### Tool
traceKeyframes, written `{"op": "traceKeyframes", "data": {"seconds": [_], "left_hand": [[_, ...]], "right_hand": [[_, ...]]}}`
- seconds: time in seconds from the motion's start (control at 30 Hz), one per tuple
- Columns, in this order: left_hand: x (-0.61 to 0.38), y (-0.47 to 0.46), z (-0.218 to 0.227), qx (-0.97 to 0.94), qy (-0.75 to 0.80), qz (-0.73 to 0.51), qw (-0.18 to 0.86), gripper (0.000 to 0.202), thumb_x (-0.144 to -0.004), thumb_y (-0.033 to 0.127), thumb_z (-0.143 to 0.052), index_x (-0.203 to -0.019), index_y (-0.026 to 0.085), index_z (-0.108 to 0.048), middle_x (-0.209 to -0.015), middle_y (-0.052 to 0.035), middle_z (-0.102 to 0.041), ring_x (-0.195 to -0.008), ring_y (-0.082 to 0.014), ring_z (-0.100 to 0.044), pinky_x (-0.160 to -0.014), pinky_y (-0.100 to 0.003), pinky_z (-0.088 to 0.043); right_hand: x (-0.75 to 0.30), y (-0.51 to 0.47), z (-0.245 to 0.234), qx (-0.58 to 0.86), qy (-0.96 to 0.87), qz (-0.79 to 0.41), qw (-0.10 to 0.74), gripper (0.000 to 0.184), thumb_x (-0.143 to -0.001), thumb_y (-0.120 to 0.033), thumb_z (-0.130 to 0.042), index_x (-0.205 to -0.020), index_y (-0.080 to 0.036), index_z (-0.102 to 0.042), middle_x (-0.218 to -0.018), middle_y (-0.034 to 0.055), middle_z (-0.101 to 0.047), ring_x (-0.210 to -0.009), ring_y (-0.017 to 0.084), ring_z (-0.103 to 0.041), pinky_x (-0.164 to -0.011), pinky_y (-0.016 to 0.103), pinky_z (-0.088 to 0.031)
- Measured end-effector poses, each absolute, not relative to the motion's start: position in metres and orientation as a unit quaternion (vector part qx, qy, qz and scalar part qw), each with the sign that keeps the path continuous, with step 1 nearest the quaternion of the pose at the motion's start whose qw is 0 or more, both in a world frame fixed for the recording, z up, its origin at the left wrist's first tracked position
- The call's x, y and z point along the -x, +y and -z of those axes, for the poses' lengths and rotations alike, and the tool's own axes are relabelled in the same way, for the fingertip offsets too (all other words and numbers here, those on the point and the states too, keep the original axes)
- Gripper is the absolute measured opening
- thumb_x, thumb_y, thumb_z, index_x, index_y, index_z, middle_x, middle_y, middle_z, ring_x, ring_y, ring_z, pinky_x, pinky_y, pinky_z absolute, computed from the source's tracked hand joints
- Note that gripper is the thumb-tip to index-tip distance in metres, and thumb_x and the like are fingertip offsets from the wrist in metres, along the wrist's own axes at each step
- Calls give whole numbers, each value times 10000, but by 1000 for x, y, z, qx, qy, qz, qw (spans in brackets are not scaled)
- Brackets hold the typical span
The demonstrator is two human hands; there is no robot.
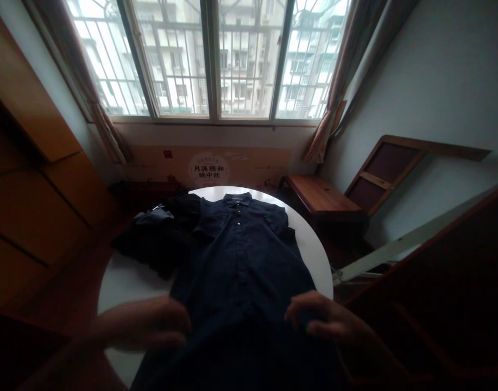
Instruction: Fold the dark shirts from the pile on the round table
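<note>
A dark navy button-up shirt lies front side up on a round white table. Its collar is at the far edge, and its lower part runs toward me into shadow. My left hand is over the shirt's left edge, slightly blurred, with fingers curved and thumb apart. Over the right edge, my right hand has bent fingers and a gap between thumb and forefinger. Neither hand shows cloth between its fingers. Whether either one touches the shirt is hard to see. Left of the shirt sits a heap of dark clothes.
Beyond the table are a printed carton and a barred window. A wooden bench stands at the back right, near a leaning wooden frame. Wooden cabinets line the left side. Dark furniture is close on the right.
</note>
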State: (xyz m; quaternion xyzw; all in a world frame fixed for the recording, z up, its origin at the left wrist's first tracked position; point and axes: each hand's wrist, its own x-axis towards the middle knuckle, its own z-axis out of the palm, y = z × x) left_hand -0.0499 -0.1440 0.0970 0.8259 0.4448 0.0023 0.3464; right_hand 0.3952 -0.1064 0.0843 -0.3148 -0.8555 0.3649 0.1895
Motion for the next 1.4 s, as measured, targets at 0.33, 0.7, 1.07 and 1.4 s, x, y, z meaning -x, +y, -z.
{"op": "traceKeyframes", "data": {"seconds": [0.33,0.7,1.07,1.4], "left_hand": [[-103,117,-17,-759,636,-105,95,591,-994,509,-372,-1524,249,-370,-1612,-137,-258,-1481,-381,-195,-1156,-612,-208],[-94,198,4,-758,648,-42,68,695,-918,728,-235,-1545,428,-230,-1651,-38,-150,-1491,-419,-99,-1104,-734,-87],[-97,199,2,-757,649,-55,53,688,-926,706,-240,-1546,408,-252,-1643,-40,-191,-1487,-407,-136,-1114,-717,-113],[-99,198,1,-755,650,-65,57,685,-927,688,-264,-1544,392,-273,-1639,-51,-205,-1487,-406,-137,-1118,-707,-108]], "right_hand": [[-285,107,-20,580,-808,-98,20,599,-997,-595,-291,-1553,-375,-264,-1655,-4,-145,-1502,374,-69,-1128,708,-56],[-300,189,-5,614,-782,-102,31,558,-994,-600,-236,-1531,-453,-266,-1655,-50,-140,-1502,352,-76,-1111,717,-35],[-361,176,-18,722,-669,38,173,510,-914,-182,-433,-1416,-93,-464,-1394,233,-421,-1268,346,-399,-1034,447,-329],[-410,132,-53,733,-642,54,218,371,-902,-158,-460,-1226,-82,-624,-1192,187,-564,-1105,297,-523,-982,370,-380]]}}
